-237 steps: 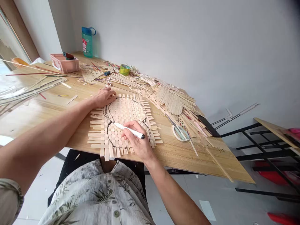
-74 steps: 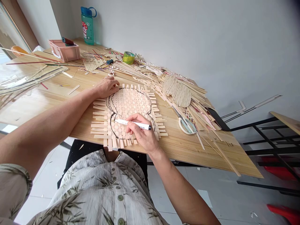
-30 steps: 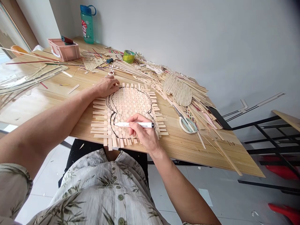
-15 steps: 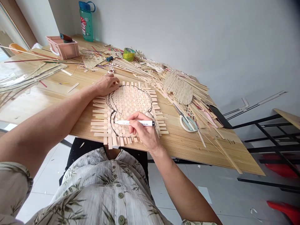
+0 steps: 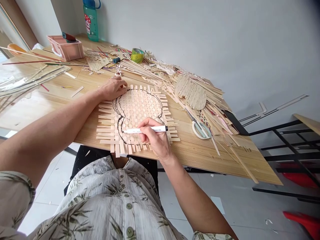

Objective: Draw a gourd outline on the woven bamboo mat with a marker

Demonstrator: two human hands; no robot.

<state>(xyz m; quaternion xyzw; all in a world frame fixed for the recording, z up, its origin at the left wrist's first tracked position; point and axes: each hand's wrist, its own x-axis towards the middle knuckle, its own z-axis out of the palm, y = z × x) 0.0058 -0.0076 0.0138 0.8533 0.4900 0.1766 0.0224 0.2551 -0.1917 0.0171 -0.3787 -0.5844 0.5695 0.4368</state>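
A woven bamboo-strip mat (image 5: 140, 106) with loose strip ends all round lies at the table's front edge. Black lines on it trace a rounded shape with a narrower waist. My right hand (image 5: 156, 140) pinches a white marker pen (image 5: 135, 130), its tip at the lower left part of the black outline. The lower right of the outline is partly hidden behind that hand. At the mat's upper left corner my left hand (image 5: 114, 88) lies flat, fingers stretched out and touching its edge.
Right of the mat lie scissors (image 5: 200, 128) and a rounded woven piece (image 5: 190, 91) on heaped strips (image 5: 215, 113). Farther back are a tape roll (image 5: 137, 55), a thread spool (image 5: 116, 60), a pink basket (image 5: 66, 50) and a blue-green bottle (image 5: 90, 23).
The marker has shifted slightly right with my right hand, and the inner black line at the lower left is a little longer. My left hand stays at the mat's corner.
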